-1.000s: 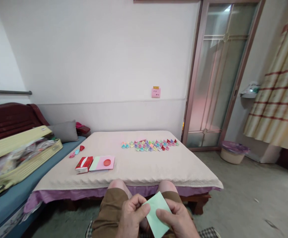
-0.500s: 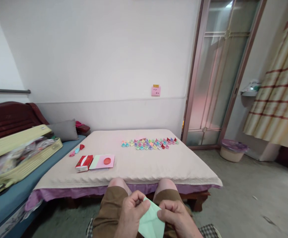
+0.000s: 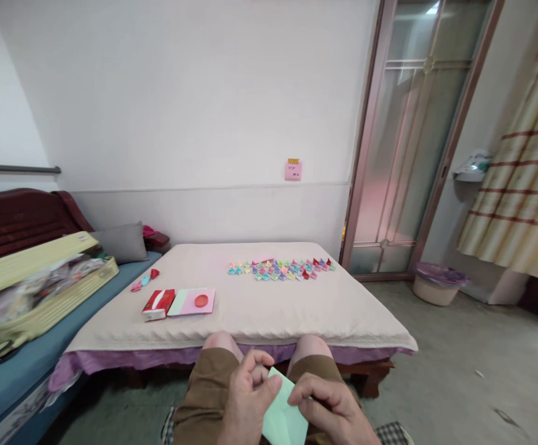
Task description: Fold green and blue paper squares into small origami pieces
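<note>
A sheet of light green paper (image 3: 283,415) with faint creases is held over my lap, one corner pointing up. My left hand (image 3: 249,398) grips its left edge between thumb and fingers. On the paper's right edge, the thumb and forefinger of my right hand (image 3: 327,405) are pinched together. Beyond my knees, on the cloth-covered bed (image 3: 250,318), lie several small folded paper pieces (image 3: 280,270) in many colours, set in rows. Left of them are pink and pale green paper sheets (image 3: 185,303) with a round red disc (image 3: 201,301) on top.
A red tissue pack (image 3: 159,305) touches the paper sheets. Small red, blue and pink items (image 3: 145,280) lie at the bed's left side. An open yellow case (image 3: 50,296) rests on the blue seat (image 3: 13,386). A lined bin (image 3: 438,284) stands on the floor at right.
The fingers of my right hand have shifted slightly left and up along the green paper's edge. My left forefinger has lifted a little off the paper's corner.
</note>
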Demonstrator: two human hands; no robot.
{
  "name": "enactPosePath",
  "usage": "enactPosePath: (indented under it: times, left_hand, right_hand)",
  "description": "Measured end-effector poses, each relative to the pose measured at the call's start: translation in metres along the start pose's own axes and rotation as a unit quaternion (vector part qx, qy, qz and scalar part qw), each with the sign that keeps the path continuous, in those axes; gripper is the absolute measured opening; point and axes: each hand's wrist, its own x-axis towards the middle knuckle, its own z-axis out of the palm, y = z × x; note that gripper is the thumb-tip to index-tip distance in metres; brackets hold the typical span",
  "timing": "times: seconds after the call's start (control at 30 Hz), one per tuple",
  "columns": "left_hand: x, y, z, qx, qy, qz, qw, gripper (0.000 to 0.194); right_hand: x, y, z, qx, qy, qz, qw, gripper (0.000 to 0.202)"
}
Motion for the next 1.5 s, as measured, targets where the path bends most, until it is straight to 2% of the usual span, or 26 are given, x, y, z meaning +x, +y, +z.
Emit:
enactPosePath:
  times: [0.1,0.23,0.33,0.5,0.6,0.73,0.87,0.97,1.1,1.2,1.33,1.4,1.5]
  left_hand:
    - [-0.001,0.0,-0.003,-0.02,-0.033,0.032,0.999,0.044]
    - [-0.006,0.003,-0.009,0.056,-0.086,0.083,0.991,0.031]
    - [-0.008,0.005,-0.012,0.116,-0.092,0.102,0.984,0.028]
    - [-0.006,0.002,-0.016,0.161,-0.084,0.136,0.974,0.027]
    - [-0.007,-0.003,-0.017,0.171,-0.066,0.157,0.97,0.025]
    - [-0.011,-0.008,-0.01,0.176,0.006,0.176,0.968,0.02]
    - [-0.014,-0.006,-0.002,0.236,0.054,0.226,0.944,0.02]
    - [-0.014,-0.005,0.002,0.275,0.083,0.261,0.922,0.022]
    - [-0.013,-0.006,0.005,0.297,0.108,0.299,0.9,0.018]
    - [-0.013,-0.006,0.007,0.308,0.116,0.295,0.897,0.015]
    - [-0.012,0.001,0.007,0.31,0.105,0.252,0.911,0.016]
    - [-0.011,0.006,0.006,0.295,0.081,0.223,0.926,0.016]
    - [-0.008,0.01,0.002,0.262,0.008,0.174,0.949,0.011]
  right_hand:
    - [0.0,0.003,-0.003,0.008,0.009,0.004,1.0,0.016]
    - [0.001,0.002,-0.005,0.026,0.051,0.02,0.998,0.017]
    - [-0.001,0.0,-0.005,0.039,0.063,0.033,0.997,0.018]
    - [-0.004,0.003,0.001,0.169,0.076,0.066,0.98,0.025]
    - [-0.004,0.002,0.003,0.187,0.086,0.056,0.977,0.025]
    - [-0.003,0.001,0.0,0.129,0.081,0.034,0.988,0.021]
    - [-0.003,0.008,-0.006,0.03,0.099,0.003,0.995,0.019]
    - [-0.003,0.013,-0.008,-0.081,0.126,-0.055,0.987,0.015]
    - [-0.001,0.01,-0.009,-0.171,0.116,-0.108,0.972,0.012]
    - [0.0,0.005,-0.009,-0.196,0.106,-0.115,0.968,0.012]
    - [0.0,0.002,-0.008,-0.2,0.108,-0.115,0.967,0.016]
    - [0.0,0.001,-0.007,-0.184,0.096,-0.107,0.972,0.018]
    - [0.0,0.0,-0.006,-0.141,0.072,-0.071,0.985,0.022]
